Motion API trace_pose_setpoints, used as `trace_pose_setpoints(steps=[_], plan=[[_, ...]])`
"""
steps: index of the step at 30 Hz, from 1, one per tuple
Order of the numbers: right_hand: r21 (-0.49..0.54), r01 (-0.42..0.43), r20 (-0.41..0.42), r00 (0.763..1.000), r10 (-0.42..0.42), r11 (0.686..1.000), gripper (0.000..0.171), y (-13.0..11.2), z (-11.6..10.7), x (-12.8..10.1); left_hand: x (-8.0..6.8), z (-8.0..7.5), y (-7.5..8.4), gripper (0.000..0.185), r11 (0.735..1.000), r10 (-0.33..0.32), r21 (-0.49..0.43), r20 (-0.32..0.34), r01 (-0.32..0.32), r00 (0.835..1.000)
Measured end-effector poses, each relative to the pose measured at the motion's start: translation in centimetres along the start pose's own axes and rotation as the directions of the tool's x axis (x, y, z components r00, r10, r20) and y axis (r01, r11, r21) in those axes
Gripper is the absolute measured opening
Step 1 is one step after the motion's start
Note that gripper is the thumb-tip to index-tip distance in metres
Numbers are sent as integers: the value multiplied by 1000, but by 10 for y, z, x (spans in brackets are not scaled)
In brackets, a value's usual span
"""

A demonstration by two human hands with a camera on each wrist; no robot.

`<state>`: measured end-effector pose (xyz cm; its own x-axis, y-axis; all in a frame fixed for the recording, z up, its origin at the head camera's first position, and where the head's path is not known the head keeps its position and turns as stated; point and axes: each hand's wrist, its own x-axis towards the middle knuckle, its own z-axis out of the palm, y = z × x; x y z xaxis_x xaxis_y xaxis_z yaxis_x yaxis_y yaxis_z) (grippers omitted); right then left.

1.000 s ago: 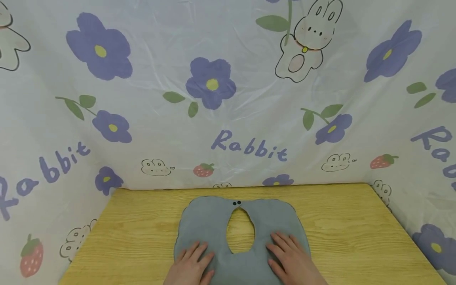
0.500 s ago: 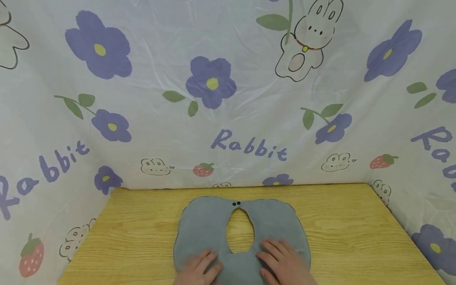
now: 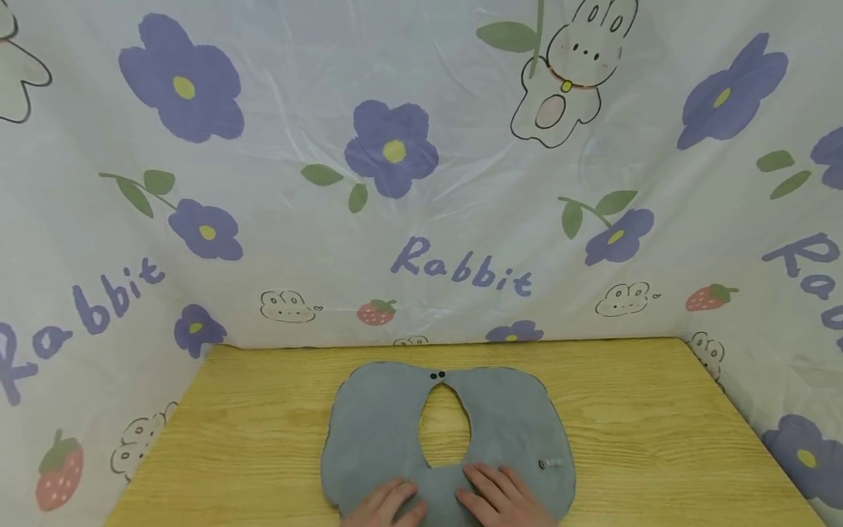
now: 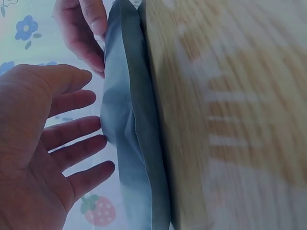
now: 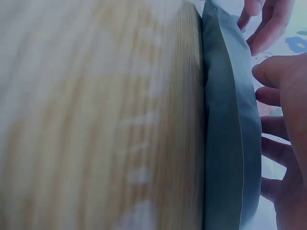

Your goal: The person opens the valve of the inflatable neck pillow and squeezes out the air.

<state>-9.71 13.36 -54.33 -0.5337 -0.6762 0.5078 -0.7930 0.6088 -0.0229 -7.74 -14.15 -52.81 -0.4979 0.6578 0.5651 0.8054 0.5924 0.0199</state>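
A flat grey-blue neck pillow (image 3: 375, 417) lies on the table, its oval opening in the middle. Two black snap buttons (image 3: 437, 375) sit close together at its far edge. A small clear valve (image 3: 548, 463) shows on its right side. My left hand (image 3: 388, 505) rests on the near part with its fingers extended. Beside it, my right hand (image 3: 503, 501) touches the pillow just below the opening, fingers also extended. In the left wrist view, the fingertips of the left hand (image 4: 33, 124) meet the pillow's upper face. The right wrist view shows the right hand (image 5: 295, 110) likewise.
The wood-grain table (image 3: 250, 439) extends to both sides of the pillow. A white cloth (image 3: 296, 241) printed with purple flowers, rabbits and strawberries hangs behind the table and along its left and right sides.
Both hands have slid inward and toward me over the pillow, coming closer together. The valve, covered by the right hand at first, is now visible. The pillow has stayed in place.
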Motion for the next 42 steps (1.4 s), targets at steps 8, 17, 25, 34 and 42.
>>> trace_pose_setpoints(steps=[8,17,25,34,42], plan=[[14,-24,14,1000,24,1000,39,-2,3,-4,-4,9,-4,42,998,51,-31,-8,-51,999],[-9,-13,-17,1000,12,1000,37,-2,9,-7,-11,18,1,42,1000,-4,-5,-16,4,1000],[52,-34,3,999,34,998,33,-1,10,-10,-10,13,2,35,1000,-4,-28,15,4,1000],[143,-55,24,998,52,988,26,17,-16,12,24,-21,-17,26,999,-32,41,109,28,993],[198,-183,157,976,153,963,36,43,-43,42,59,-42,-37,30,971,-227,-31,206,238,952]])
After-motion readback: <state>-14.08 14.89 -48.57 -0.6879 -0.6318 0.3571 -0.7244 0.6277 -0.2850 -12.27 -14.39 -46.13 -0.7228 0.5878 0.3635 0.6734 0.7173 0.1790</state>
